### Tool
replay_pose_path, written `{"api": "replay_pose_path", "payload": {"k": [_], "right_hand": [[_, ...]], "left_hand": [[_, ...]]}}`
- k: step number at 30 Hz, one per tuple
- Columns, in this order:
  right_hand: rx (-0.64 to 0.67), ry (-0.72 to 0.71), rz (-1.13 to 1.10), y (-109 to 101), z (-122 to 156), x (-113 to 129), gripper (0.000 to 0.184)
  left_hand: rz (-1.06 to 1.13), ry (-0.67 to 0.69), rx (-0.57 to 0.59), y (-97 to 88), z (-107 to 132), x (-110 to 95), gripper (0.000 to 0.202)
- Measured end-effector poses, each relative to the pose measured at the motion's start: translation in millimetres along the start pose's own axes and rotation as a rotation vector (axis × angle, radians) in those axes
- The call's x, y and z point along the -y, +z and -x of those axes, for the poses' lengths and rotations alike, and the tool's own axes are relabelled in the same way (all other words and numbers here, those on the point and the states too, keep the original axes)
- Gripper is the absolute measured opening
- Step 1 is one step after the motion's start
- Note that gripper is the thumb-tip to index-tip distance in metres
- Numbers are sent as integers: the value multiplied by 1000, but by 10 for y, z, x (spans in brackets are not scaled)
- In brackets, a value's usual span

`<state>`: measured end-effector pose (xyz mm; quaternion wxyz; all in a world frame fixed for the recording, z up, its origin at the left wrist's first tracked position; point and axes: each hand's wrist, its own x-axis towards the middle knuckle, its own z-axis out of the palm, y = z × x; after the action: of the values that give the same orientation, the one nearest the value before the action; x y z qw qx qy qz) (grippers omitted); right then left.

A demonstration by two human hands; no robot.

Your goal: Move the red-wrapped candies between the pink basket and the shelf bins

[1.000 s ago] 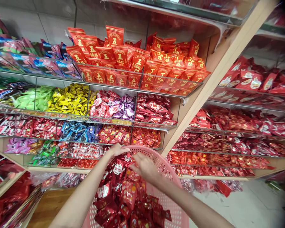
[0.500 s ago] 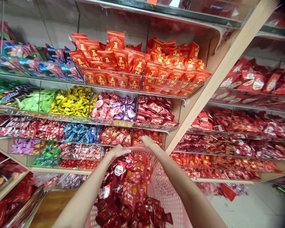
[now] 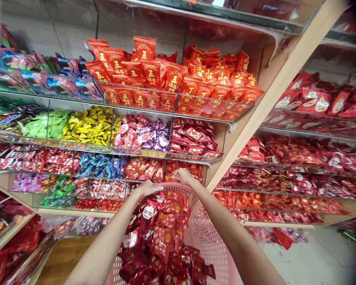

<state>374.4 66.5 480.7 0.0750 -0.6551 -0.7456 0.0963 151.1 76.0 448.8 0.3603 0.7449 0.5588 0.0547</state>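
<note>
Pink plastic basket [image 3: 209, 241] heaped with red foil packets [image 3: 161, 237], directly below both hands, left hand [image 3: 148, 188] curled at the far rim, right hand [image 3: 183, 176] nearer the clear shelf bin [image 3: 195, 176] beyond, any pinching impossible to tell.

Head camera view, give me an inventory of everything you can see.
pink plastic basket: one, pink, bottom centre
foil packets: many, red and gold, piled in the basket
envelope-style packets: many, red and gold, top clear shelf bins
yellow sweets: many, yellow, second tier
green sweets: many, green, second tier, left of the yellow
blue sweets: many, blue, third tier
wooden shelf post: one, pale wood, right of the bins
hands: two, bare, left hand over the basket rim, right hand just beyond it
</note>
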Motion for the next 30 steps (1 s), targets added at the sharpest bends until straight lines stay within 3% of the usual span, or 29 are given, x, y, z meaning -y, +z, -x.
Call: {"api": "replay_pose_path", "payload": {"k": [5,9,11,13,16,19,24,27,30], "right_hand": [[-140,-52,-121,-175,185,31,15],[-342,-87,-448,-242,425,88,21],[-313,-37,-701,-198,552,129,25],[-198,63,-943,-117,671,165,28],[-11,204,-1102,8,812,192,29],[88,272,-1095,95,865,196,27],[86,348,-979,205,768,202,26],[50,342,-731,238,734,215,28],[-129,284,-330,200,784,263,23]], "left_hand": [[17,6,-9,1,-4,6,60],[18,6,-21,-2,8,-10,59],[9,7,-35,-2,10,-16,59],[6,11,-39,3,5,-14,59],[7,5,-38,15,-7,2,59],[14,5,-20,22,-13,15,60],[25,31,-19,21,-15,22,60],[48,35,-6,25,-23,33,61],[59,31,7,29,-29,42,61]]}}
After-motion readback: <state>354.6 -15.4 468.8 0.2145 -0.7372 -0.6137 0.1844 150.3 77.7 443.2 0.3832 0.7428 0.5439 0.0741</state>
